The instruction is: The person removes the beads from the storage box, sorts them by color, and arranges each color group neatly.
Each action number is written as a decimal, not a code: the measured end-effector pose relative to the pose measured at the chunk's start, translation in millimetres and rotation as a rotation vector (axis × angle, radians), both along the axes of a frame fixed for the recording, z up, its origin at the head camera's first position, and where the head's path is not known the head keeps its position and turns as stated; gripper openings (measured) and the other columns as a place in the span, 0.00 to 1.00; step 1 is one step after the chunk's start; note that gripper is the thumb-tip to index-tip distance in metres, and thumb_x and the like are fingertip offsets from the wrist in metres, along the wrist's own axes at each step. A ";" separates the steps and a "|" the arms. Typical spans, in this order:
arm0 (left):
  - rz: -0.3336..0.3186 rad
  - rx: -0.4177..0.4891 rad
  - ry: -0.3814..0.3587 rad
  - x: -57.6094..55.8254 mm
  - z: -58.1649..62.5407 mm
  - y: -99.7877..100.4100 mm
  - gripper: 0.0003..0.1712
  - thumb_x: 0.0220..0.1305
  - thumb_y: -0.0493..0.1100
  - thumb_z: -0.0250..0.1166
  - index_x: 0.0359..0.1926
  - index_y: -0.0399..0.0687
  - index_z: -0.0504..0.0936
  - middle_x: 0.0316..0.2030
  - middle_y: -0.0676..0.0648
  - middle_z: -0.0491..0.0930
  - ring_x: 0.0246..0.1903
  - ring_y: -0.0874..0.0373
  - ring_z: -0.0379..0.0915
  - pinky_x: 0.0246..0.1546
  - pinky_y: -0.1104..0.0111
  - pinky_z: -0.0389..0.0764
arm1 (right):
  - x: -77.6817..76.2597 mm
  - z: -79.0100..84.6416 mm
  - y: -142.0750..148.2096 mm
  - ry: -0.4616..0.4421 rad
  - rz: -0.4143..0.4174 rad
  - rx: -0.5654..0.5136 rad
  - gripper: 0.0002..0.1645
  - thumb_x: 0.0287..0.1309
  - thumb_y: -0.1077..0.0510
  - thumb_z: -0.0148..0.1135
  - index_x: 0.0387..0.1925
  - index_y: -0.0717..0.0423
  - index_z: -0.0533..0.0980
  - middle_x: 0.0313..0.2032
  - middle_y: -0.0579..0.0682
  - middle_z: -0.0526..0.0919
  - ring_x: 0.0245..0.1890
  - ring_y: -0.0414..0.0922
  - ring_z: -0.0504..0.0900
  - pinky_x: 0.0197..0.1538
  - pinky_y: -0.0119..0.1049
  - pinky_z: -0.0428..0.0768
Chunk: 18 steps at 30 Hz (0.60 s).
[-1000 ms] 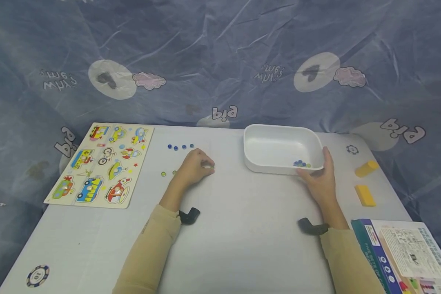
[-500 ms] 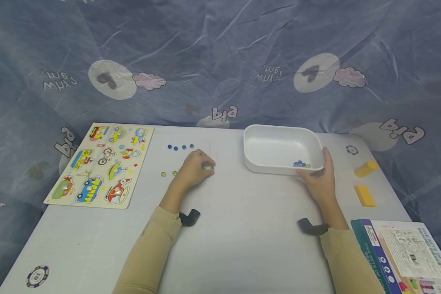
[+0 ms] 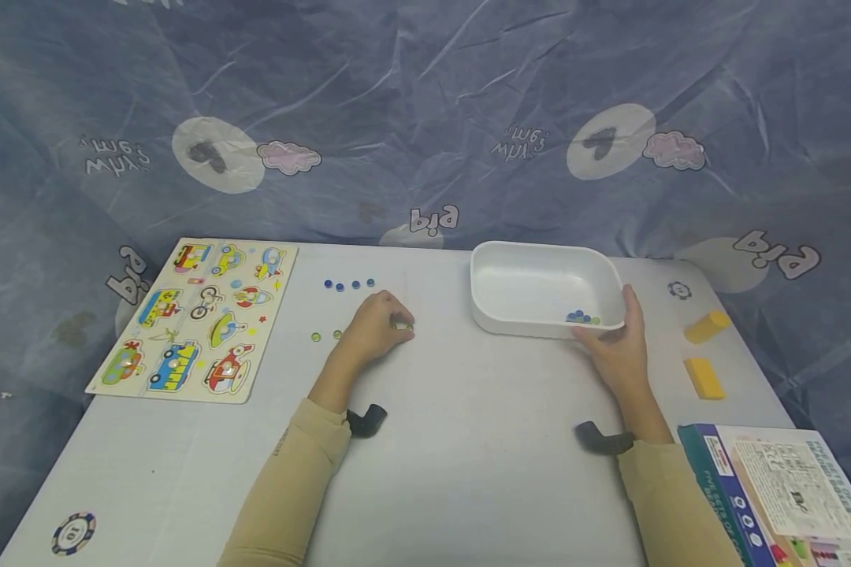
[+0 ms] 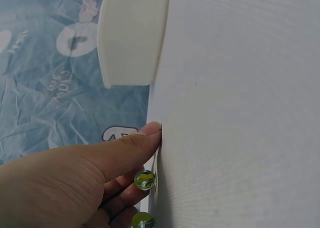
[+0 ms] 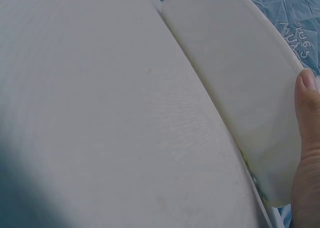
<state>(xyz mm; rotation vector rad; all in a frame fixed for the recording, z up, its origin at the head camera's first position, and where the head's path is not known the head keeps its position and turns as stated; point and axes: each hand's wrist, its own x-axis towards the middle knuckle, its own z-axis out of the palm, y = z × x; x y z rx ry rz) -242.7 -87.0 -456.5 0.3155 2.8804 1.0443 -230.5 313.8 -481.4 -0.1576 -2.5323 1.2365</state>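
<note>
At the near right corner of the white plastic tray (image 3: 518, 324), we see the right hand (image 3: 620, 354) gripping the wall, its thumb on the near side and its fingers round the right end, a hold that seems meant to steady it. Blue marbles (image 3: 579, 316) and one green lie inside, gathered at that same corner; a slight lean would explain this, though we cannot tell whether the tray is tilted.

Left of the tray, the left hand (image 3: 377, 324) has its fingers curled round a green marble (image 4: 145, 179), thumb and forefinger tips close together; how firmly the marble is pinched we cannot tell. Farther left of the tray lies a green pair (image 3: 316, 337), and beyond the hand four blue ones (image 3: 340, 287) form a loose row. Their spacing by colour looks deliberate to us.

Well left of the tray rests a vehicle puzzle board (image 3: 193, 329); to its right, a yellow cylinder (image 3: 707, 326) and a yellow rectangular block (image 3: 704, 378). We judge these set aside, out of the hands' way.
</note>
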 end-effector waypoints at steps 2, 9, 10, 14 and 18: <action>0.000 0.001 0.002 0.2 0.1 0.4 0.12 0.52 0.46 0.72 0.39 0.52 0.85 0.44 0.50 0.76 0.49 0.53 0.70 0.57 0.60 0.71 | 0.0 -0.2 0.0 -0.001 -0.002 0.003 0.65 0.45 0.43 0.73 0.72 0.30 0.37 0.74 0.35 0.41 0.75 0.39 0.42 0.75 0.42 0.41; 0.009 -0.004 0.016 1.0 0.7 1.7 0.12 0.52 0.46 0.71 0.39 0.52 0.84 0.44 0.51 0.76 0.49 0.54 0.70 0.58 0.60 0.71 | -0.1 -0.1 -0.5 -0.015 -0.010 0.002 0.65 0.45 0.41 0.72 0.72 0.29 0.37 0.74 0.34 0.41 0.75 0.39 0.41 0.75 0.44 0.41; 0.008 -0.004 0.020 1.1 0.8 1.8 0.12 0.52 0.46 0.72 0.40 0.53 0.84 0.45 0.51 0.76 0.50 0.55 0.70 0.58 0.60 0.71 | 0.1 0.2 -0.7 -0.019 -0.014 0.005 0.65 0.44 0.41 0.72 0.72 0.28 0.37 0.74 0.34 0.41 0.75 0.39 0.41 0.75 0.43 0.41; 0.004 -0.001 0.025 1.4 1.1 2.4 0.14 0.51 0.46 0.72 0.41 0.53 0.84 0.45 0.51 0.76 0.51 0.54 0.70 0.60 0.60 0.70 | 0.5 1.2 -1.0 -0.024 -0.017 0.005 0.65 0.45 0.41 0.72 0.72 0.28 0.36 0.74 0.34 0.41 0.75 0.39 0.41 0.75 0.43 0.41; 0.002 -0.001 0.019 2.3 1.3 2.7 0.15 0.50 0.46 0.73 0.41 0.53 0.84 0.46 0.51 0.77 0.52 0.54 0.70 0.60 0.60 0.70 | 0.6 0.4 -0.7 -0.023 -0.016 0.002 0.65 0.45 0.41 0.72 0.72 0.28 0.36 0.74 0.34 0.41 0.75 0.39 0.41 0.75 0.43 0.41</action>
